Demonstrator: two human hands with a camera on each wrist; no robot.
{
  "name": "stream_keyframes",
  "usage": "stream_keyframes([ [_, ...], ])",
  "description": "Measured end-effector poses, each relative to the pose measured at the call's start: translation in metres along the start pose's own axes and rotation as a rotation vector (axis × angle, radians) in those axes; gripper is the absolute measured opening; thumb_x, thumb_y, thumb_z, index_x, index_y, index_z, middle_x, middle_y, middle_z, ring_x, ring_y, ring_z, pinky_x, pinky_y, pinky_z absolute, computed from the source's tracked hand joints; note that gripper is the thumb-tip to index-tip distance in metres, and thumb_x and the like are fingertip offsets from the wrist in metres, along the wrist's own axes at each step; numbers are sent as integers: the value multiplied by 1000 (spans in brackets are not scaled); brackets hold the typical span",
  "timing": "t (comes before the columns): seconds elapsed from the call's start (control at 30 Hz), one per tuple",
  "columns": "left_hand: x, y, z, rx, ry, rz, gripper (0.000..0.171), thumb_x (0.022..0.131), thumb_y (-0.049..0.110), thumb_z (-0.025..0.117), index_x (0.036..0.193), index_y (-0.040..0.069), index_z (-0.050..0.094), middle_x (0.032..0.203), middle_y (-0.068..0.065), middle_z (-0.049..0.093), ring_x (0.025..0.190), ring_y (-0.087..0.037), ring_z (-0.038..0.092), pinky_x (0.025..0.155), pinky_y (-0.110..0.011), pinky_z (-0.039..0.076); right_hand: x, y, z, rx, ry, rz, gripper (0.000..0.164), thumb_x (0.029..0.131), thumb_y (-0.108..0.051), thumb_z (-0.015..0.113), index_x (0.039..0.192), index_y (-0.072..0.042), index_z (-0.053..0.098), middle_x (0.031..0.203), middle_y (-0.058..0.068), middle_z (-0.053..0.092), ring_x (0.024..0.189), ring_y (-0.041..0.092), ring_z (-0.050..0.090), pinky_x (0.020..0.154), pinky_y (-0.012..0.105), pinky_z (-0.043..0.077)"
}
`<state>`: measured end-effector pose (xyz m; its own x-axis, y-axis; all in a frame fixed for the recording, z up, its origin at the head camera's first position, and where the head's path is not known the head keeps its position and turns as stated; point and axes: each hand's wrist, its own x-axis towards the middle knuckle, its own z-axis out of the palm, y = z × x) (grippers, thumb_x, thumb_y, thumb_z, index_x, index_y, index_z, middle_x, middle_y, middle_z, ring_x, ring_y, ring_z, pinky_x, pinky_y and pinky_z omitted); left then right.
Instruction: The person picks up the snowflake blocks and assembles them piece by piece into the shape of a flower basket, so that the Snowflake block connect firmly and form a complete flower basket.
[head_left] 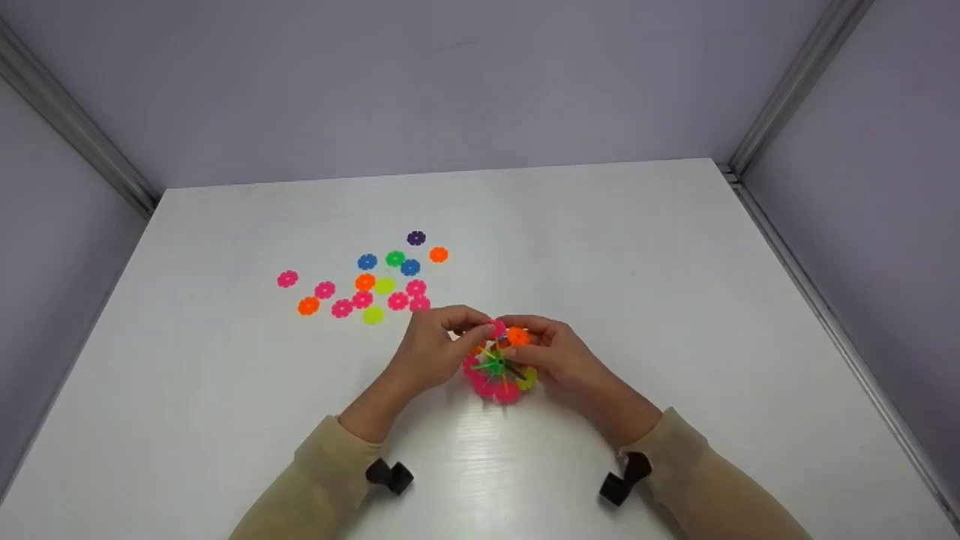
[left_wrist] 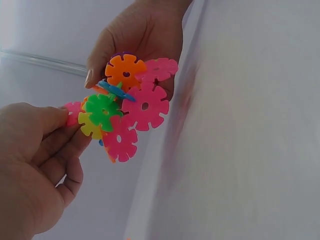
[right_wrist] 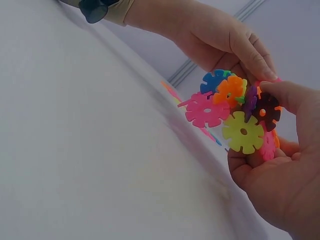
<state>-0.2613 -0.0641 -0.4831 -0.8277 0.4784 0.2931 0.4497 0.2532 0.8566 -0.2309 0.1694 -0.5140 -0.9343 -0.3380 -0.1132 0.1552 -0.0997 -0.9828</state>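
Between both hands is a cluster of interlocking plastic snowflake discs [head_left: 504,391], joined edge to edge in pink, orange, green, yellow, blue and dark colours. My left hand [head_left: 435,346] pinches a pink disc [head_left: 497,328] at the far side of the cluster, thumb on top. My right hand [head_left: 566,356] grips the cluster from the right, next to an orange disc [head_left: 517,336]. In the left wrist view a green disc [left_wrist: 102,111] and a pink disc [left_wrist: 145,106] face the camera. In the right wrist view a yellow disc [right_wrist: 243,132] sits just above the curled right fingers.
Several loose discs lie scattered on the white table [head_left: 675,285] left of centre, among them a purple disc [head_left: 416,238], a green disc [head_left: 395,259] and an orange disc [head_left: 308,305]. Grey panels [head_left: 450,90] enclose the table at the back and sides.
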Motion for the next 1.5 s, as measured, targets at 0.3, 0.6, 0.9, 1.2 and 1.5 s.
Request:
stream_keyframes([
  [0.3, 0, -2, 5, 27, -1, -14, 15, 100, 22, 77, 109, 13, 84, 96, 12, 78, 82, -11, 63, 75, -32, 56, -1, -2, -2, -14, 22, 29, 52, 97, -10, 77, 145, 2, 61, 131, 14, 71, 116, 24, 67, 97, 30, 58],
  [0.6, -1, -8, 11, -31, 169, -90, 11, 98, 21, 79, 104, 11, 82, 94, 7, 78, 80, -14, 67, 73, -27, 60, 0, 0, -5, 97, 85, 8, 73, 98, -9, 74, 162, -6, 40, 151, 15, 56, 135, 28, 58, 106, 35, 53],
  [0.9, 1, -12, -13, -11, 135, -119, 21, 98, 32, 79, 111, 15, 82, 99, 9, 78, 86, -16, 68, 75, -29, 59, 3, 3, -1, 177, 190, 28, 66, 96, -8, 78, 155, -7, 49, 148, 16, 57, 133, 30, 59, 105, 35, 53],
  [1.2, -16, -61, -130, 187, 288, -284, 34, 99, 34, 78, 126, 13, 77, 116, 0, 76, 107, -17, 66, 83, -23, 53, 4, 6, 1, 150, 194, 54, 64, 95, -5, 78, 153, -8, 53, 149, 15, 55, 133, 29, 55, 104, 35, 54],
  [1.5, -37, -104, -186, 205, 205, -507, 42, 102, 27, 74, 140, 9, 68, 134, -8, 68, 127, -28, 57, 103, -31, 50, 3, 7, -2, 119, 193, 70, 66, 93, -6, 80, 153, -11, 54, 152, 13, 53, 138, 29, 52, 105, 35, 54],
])
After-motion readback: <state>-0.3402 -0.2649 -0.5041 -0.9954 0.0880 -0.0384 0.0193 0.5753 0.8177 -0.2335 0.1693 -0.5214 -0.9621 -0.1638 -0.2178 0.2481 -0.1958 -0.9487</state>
